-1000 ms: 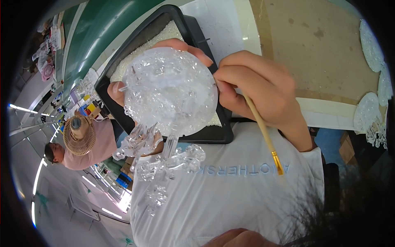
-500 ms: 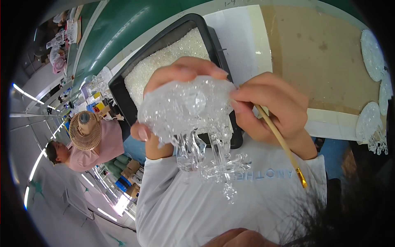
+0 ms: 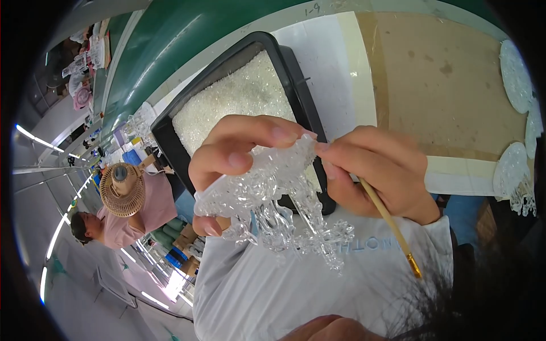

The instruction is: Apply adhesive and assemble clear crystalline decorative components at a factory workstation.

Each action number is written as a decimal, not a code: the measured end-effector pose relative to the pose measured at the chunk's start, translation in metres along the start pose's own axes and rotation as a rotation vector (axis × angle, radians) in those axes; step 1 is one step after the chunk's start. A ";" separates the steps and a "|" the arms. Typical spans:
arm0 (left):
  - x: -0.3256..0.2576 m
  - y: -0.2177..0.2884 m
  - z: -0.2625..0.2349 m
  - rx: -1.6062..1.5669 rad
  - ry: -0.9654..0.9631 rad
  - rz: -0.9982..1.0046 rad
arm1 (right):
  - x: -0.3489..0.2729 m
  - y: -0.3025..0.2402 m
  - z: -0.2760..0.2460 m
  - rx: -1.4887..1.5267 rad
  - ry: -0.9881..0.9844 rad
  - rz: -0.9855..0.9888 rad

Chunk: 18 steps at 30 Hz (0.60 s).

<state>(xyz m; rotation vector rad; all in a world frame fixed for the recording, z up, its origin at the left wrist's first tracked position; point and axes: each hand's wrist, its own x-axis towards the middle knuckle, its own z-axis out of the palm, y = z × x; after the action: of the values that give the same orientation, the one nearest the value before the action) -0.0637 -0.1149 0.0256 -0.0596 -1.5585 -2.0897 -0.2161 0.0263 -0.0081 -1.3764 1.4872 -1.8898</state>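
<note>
In front of my chest, my left hand is closed round a clear, crystal-like ornament. It has a cloudy, rough-covered upper part, with several icicle-like rods and a snowflake-shaped piece hanging below. My right hand is closed, with a thin wooden paintbrush lodged in its fingers. The brush's gold ferrule points down and to the right, away from the ornament. Thumb and forefinger of that hand pinch together at the ornament's upper right edge; whether anything small is between them, I cannot tell.
Just beyond my hands stands a black tray holding clear white granules. Brown board covers the table at right, with several similar clear ornaments along its edge. At left are a fan and a person in pink.
The ornament has tipped, so its upper face shows less and its edge more. Both hands have moved slightly lower in view; the brush stays in my right hand.
</note>
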 end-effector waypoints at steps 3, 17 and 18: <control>0.001 0.000 0.000 0.037 0.006 -0.005 | 0.000 0.001 0.002 -0.007 -0.004 0.013; -0.004 -0.005 -0.005 0.114 -0.007 0.080 | 0.002 -0.005 0.001 0.136 -0.051 0.186; -0.005 0.000 -0.011 0.151 -0.078 0.013 | 0.002 -0.005 0.001 0.133 -0.048 0.187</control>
<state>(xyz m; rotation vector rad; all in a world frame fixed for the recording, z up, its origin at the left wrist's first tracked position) -0.0567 -0.1224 0.0200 -0.0982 -1.7529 -1.9747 -0.2149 0.0260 -0.0030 -1.1723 1.3888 -1.7913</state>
